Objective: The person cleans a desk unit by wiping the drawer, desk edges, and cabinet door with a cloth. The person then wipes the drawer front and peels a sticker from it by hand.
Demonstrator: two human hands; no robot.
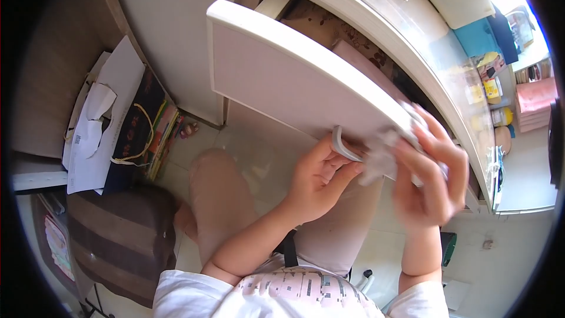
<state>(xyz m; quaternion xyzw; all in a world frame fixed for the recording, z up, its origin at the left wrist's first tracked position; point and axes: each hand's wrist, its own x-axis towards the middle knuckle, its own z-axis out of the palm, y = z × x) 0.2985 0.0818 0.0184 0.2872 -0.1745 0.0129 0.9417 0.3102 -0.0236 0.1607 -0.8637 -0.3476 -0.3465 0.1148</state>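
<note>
A pink drawer front (pixel 282 76) with a white top edge stands pulled out from the desk. My left hand (pixel 323 176) has its fingers curled round the curved grey handle (pixel 344 144) on that front. Beside it, my right hand (pixel 432 168) is closed on a crumpled whitish cloth (pixel 379 156), blurred by motion, at the right part of the drawer front. Inside the drawer, a pink item (pixel 365 68) and brown patterned material (pixel 329 26) show through the gap.
The desktop (pixel 435 41) with pink items (pixel 537 97) and yellow containers (pixel 501 116) is at the right. At the left are a paper bag with papers (pixel 112 106) and a brown striped cushioned seat (pixel 123 235). My knees are below the drawer.
</note>
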